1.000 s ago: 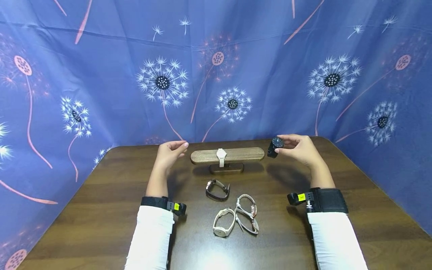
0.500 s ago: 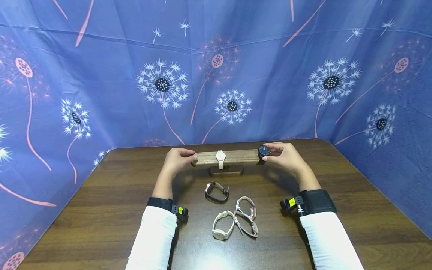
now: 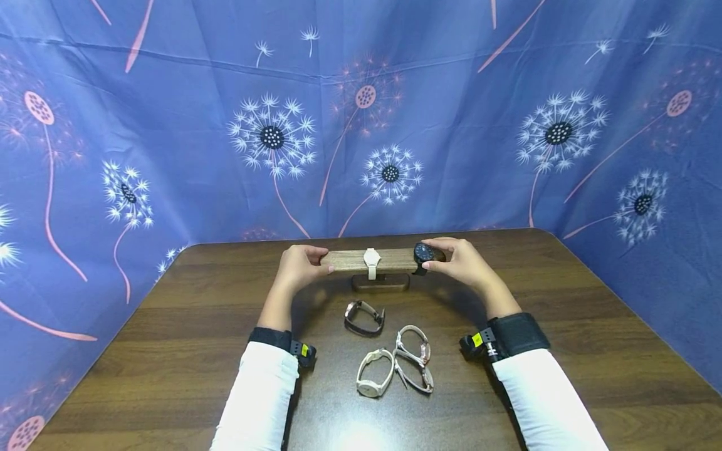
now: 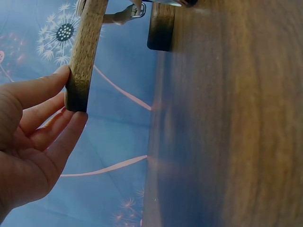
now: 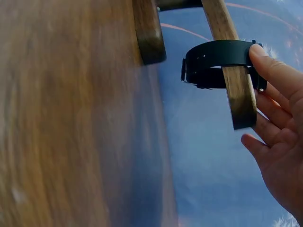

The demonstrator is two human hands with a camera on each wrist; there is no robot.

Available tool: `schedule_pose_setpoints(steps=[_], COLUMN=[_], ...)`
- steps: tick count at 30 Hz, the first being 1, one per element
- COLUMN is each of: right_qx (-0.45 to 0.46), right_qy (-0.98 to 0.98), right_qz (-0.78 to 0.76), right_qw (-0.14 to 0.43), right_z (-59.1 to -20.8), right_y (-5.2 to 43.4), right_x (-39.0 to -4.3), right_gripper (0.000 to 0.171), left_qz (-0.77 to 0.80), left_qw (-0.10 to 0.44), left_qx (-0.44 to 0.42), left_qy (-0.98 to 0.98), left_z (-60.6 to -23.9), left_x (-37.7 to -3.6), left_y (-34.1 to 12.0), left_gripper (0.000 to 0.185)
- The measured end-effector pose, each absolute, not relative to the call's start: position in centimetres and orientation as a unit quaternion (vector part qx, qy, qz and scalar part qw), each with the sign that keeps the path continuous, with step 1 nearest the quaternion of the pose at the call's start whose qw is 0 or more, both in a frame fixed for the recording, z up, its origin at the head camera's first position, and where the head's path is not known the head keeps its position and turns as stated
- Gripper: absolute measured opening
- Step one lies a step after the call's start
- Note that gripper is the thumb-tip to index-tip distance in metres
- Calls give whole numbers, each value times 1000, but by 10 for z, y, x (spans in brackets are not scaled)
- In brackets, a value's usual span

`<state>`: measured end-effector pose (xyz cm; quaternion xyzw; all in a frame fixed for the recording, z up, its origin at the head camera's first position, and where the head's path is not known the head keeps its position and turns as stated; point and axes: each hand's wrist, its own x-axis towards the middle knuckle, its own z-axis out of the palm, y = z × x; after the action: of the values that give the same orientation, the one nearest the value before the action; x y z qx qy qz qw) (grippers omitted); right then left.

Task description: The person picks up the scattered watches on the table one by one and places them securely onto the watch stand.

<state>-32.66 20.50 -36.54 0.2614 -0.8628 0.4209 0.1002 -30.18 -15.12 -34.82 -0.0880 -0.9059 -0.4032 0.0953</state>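
Observation:
A wooden watch stand (image 3: pixel 344 260) with a horizontal bar stands near the table's far side. My left hand (image 3: pixel 299 268) holds the bar's left end, thumb and fingertips against the wood (image 4: pixel 85 66). At the other end, my right hand (image 3: pixel 467 263) pinches a black wristwatch (image 3: pixel 423 253) at its dial. The black strap (image 5: pixel 213 54) is a closed loop around the bar, its lower part hanging beneath, and the bar's tip pokes out past it. A white wristwatch (image 3: pixel 371 258) hangs on the middle of the bar, dial facing up and forward.
In front of the stand, a dark brown wristwatch (image 3: pixel 363 327) lies on the wooden table (image 3: pixel 186 351). Closer to me lie a cream wristwatch (image 3: pixel 369 388) and two pale-strapped ones, an upper watch (image 3: pixel 424 352) and a lower watch (image 3: pixel 427 378), touching. A blue dandelion-print curtain (image 3: pixel 327 113) hangs behind.
My right hand has brought the black wristwatch leftward, over the bar's right end and further along it. My left hand has moved right and taken hold of the bar's left end.

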Motion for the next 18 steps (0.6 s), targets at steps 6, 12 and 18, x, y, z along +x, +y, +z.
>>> schedule_pose_setpoints(steps=[6,12,18], right_qx=[278,292,307], right_qy=[-879,-880,-877], right_qz=[368,350,346], right_qw=[120,131,130], right_z=[-363,-361,-360], right_y=[191,180,169], right_x=[-326,-328,-328], right_gripper=[52,52,52], left_qz=[-397,-389,-388], left_qw=[97,98,95], left_qx=[-91,-96,-92], left_qy=[-908,-911,-912], left_z=[-349,-348,-348], left_x=[-302,-304,-304], left_y=[-150,-150,-149], left_gripper=[40,39,40])
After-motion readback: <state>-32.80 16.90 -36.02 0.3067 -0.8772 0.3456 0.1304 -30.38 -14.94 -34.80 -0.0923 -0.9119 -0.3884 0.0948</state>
